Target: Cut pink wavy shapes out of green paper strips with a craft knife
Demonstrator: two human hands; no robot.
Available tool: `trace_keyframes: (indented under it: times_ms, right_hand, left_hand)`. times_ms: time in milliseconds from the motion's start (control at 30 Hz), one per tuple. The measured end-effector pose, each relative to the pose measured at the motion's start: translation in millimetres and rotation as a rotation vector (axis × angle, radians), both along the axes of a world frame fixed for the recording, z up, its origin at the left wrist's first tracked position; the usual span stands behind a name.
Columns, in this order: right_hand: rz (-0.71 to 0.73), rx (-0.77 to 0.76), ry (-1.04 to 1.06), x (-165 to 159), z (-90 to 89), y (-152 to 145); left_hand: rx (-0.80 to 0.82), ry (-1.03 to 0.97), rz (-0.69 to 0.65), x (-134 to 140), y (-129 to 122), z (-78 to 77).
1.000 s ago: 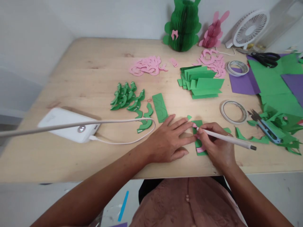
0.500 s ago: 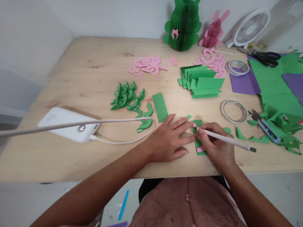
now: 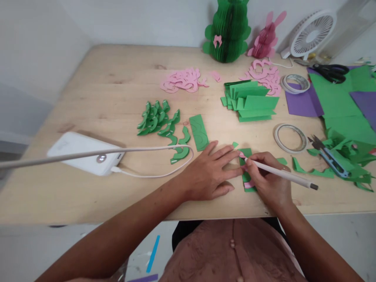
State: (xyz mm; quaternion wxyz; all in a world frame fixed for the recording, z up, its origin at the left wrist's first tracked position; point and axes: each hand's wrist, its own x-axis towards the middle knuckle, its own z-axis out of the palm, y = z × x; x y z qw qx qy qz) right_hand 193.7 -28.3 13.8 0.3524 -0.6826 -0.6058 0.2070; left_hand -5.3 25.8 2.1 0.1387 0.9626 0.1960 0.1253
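Note:
My right hand (image 3: 268, 182) grips a white pen (image 3: 282, 172), its tip down on a green paper strip (image 3: 247, 152) near the table's front edge. A pink paper piece (image 3: 249, 184) lies on that strip, partly covered by my fingers. With fingers spread flat, my left hand (image 3: 213, 170) presses the pink piece and the strip from the left. Just beyond that hand is a green paper rectangle (image 3: 199, 133) with curved lines drawn on it. Curved green cutouts (image 3: 157, 117) are heaped to its left, and folded green strips (image 3: 252, 102) lie farther back.
A white power bank (image 3: 85, 152) with a cable (image 3: 152, 149) crosses the left side. At right lie tape rolls (image 3: 290, 138), blue snips (image 3: 330, 158), black scissors (image 3: 330, 72) and green scraps. Pink cutouts (image 3: 185, 80), a green paper figure (image 3: 226, 35), a pink rabbit (image 3: 264, 41) and a fan (image 3: 313, 35) are behind.
Both hands and the pen hold almost the same place on the strip. The view has shifted very slightly.

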Motion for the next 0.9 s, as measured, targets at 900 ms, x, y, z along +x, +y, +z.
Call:
trace_keyframes:
  times_ms: [900]
  right_hand:
    - [-0.013, 0.028, -0.022, 2.0, 0.3, -4.8]
  left_hand:
    - [-0.005, 0.001, 0.005, 0.3, -0.1, 0.9]
